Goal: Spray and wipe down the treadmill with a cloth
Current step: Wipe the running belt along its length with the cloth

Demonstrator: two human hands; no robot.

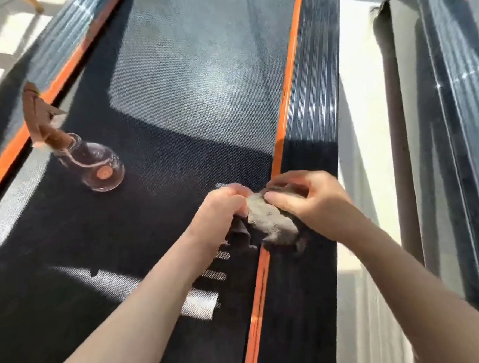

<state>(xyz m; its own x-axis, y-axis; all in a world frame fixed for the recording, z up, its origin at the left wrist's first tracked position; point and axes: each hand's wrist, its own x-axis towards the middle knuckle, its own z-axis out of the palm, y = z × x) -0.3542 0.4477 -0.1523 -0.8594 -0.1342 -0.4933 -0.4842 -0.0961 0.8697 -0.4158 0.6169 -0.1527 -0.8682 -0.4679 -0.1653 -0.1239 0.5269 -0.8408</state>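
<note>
Treadmill belt filled the head view, dark and woven, with a grey cloth bunched over its right orange stripe. The left hand gripped the cloth with curled fingers, and the right hand pinched its other end between thumb and fingertips. A clear spray bottle with a brown trigger stood on the belt, well to the left; its fill level was unclear. No writing was legible. White belt markings were partly hidden by the left forearm.

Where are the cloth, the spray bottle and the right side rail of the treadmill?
cloth (pixel 272 221): head view, on its grey bunched middle.
spray bottle (pixel 101 167): head view, on its clear round body.
right side rail (pixel 309 105): head view, on its ribbed dark top.
</note>
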